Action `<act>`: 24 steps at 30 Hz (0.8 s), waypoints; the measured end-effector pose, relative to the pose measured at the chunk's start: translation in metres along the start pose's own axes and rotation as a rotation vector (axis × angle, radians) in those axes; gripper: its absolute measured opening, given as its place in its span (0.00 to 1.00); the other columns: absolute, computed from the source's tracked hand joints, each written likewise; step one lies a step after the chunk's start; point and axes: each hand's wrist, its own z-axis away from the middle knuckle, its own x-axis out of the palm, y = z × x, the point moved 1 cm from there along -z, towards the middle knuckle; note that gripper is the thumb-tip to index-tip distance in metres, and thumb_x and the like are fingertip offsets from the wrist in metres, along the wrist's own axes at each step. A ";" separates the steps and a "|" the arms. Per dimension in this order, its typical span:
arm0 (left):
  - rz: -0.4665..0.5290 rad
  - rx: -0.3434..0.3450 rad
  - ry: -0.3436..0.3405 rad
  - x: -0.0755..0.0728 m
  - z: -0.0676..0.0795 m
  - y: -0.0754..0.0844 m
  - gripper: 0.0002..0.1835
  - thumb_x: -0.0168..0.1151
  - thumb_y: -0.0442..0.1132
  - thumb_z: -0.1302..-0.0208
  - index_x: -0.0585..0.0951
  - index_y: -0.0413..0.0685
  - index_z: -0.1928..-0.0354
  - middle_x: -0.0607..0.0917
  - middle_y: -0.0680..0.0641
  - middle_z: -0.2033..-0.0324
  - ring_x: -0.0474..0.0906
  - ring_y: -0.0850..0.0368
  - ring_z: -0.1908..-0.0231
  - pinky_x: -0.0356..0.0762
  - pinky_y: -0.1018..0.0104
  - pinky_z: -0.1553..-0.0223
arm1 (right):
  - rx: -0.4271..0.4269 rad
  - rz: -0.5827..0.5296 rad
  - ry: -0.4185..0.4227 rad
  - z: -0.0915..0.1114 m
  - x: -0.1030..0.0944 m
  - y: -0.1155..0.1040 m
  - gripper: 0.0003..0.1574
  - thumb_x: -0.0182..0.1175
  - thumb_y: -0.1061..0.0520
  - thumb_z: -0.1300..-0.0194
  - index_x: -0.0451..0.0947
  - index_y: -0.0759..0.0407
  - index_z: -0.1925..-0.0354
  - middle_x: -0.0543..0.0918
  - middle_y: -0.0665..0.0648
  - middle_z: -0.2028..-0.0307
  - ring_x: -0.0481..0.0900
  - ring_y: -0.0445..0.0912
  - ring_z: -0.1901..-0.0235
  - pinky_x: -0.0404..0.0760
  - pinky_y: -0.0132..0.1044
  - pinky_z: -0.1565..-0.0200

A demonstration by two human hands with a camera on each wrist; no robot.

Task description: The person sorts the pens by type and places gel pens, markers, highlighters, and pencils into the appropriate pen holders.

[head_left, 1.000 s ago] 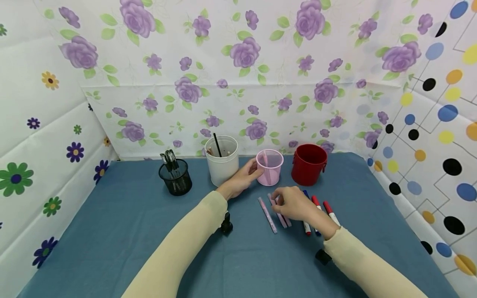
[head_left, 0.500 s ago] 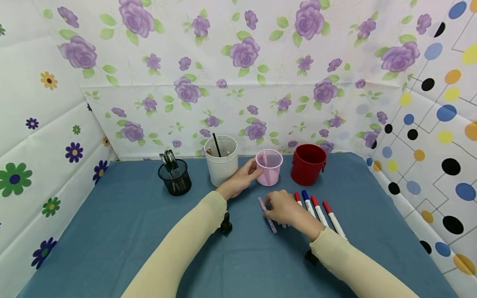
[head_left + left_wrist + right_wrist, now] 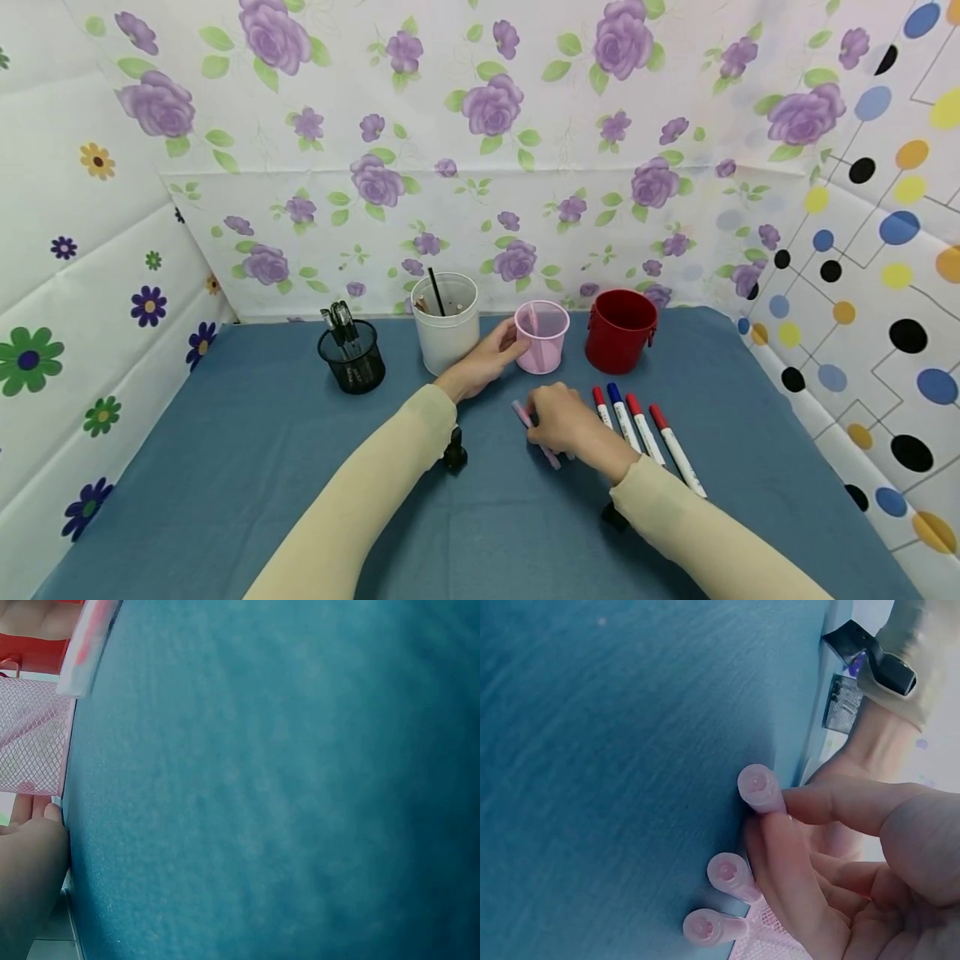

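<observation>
My left hand [image 3: 483, 362] holds the left side of a pink mesh pen holder [image 3: 542, 354], its thumb in front. A pink pen stands inside the holder. My right hand [image 3: 562, 421] pinches the leftmost pink pen [image 3: 550, 458] between thumb and fingers, low over the cloth. In the right wrist view that pen [image 3: 759, 784] shows end-on at the fingertips. Two more pink pens [image 3: 729, 871] lie beside it, mostly hidden by my hand in the head view. In the left wrist view my left fingers [image 3: 41, 810] touch the mesh holder [image 3: 34, 739].
Several red- and blue-capped white markers [image 3: 678, 450] lie right of my right hand. A red bucket [image 3: 618, 342] stands right of the pink holder. To its left are a white bin [image 3: 450, 337] with pencils and a black mesh holder [image 3: 358, 371] with black pens. Blue cloth [image 3: 225, 467] covers the table.
My right hand has moved left, off the other pink pens, and taken hold of the leftmost one, which has shifted slightly. The markers beneath the arm are uncovered. My left hand stays put.
</observation>
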 end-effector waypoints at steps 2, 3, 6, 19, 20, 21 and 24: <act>0.000 -0.003 -0.003 0.000 0.000 0.000 0.35 0.55 0.47 0.16 0.55 0.55 0.15 0.65 0.43 0.21 0.60 0.49 0.21 0.60 0.51 0.20 | -0.001 -0.033 -0.009 0.000 -0.001 0.001 0.12 0.77 0.64 0.39 0.88 0.63 0.56 0.81 0.53 0.78 0.80 0.43 0.86 0.82 0.35 0.82; -0.001 -0.003 -0.004 0.000 0.000 0.000 0.35 0.55 0.47 0.16 0.55 0.56 0.15 0.65 0.44 0.22 0.60 0.49 0.21 0.60 0.51 0.20 | -0.007 -0.053 -0.012 0.001 -0.002 0.002 0.12 0.76 0.64 0.39 0.88 0.63 0.56 0.81 0.53 0.78 0.80 0.42 0.86 0.82 0.35 0.81; 0.003 0.000 -0.007 -0.001 0.000 0.000 0.35 0.56 0.47 0.16 0.55 0.55 0.15 0.66 0.43 0.22 0.60 0.48 0.21 0.60 0.51 0.20 | -0.034 -0.124 -0.008 0.002 -0.008 0.005 0.11 0.74 0.65 0.37 0.88 0.62 0.55 0.82 0.52 0.79 0.82 0.42 0.86 0.83 0.35 0.81; 0.030 0.038 -0.023 0.000 -0.001 0.000 0.34 0.55 0.43 0.16 0.55 0.51 0.15 0.65 0.41 0.21 0.61 0.47 0.21 0.61 0.53 0.21 | -0.087 -0.320 -0.016 0.004 -0.058 0.033 0.09 0.68 0.64 0.31 0.83 0.63 0.54 0.86 0.55 0.70 0.88 0.48 0.77 0.90 0.39 0.69; 0.033 0.038 -0.024 -0.001 -0.001 0.000 0.34 0.55 0.42 0.16 0.55 0.51 0.15 0.65 0.41 0.21 0.61 0.47 0.21 0.61 0.53 0.21 | -0.085 -0.333 -0.009 0.004 -0.062 0.035 0.09 0.68 0.63 0.31 0.83 0.64 0.53 0.87 0.56 0.69 0.88 0.48 0.76 0.91 0.40 0.68; 0.035 0.036 -0.025 -0.001 -0.001 0.000 0.34 0.55 0.43 0.16 0.55 0.51 0.15 0.65 0.41 0.21 0.60 0.47 0.21 0.61 0.53 0.21 | -0.079 -0.349 -0.001 0.004 -0.066 0.038 0.10 0.68 0.63 0.30 0.83 0.64 0.52 0.87 0.57 0.68 0.88 0.48 0.75 0.91 0.41 0.67; 0.040 0.028 -0.030 -0.001 -0.002 -0.001 0.35 0.55 0.43 0.16 0.55 0.51 0.15 0.65 0.42 0.21 0.60 0.48 0.21 0.61 0.54 0.21 | -0.056 -0.400 0.013 0.004 -0.077 0.047 0.12 0.68 0.62 0.28 0.82 0.65 0.49 0.87 0.60 0.65 0.90 0.50 0.72 0.92 0.46 0.63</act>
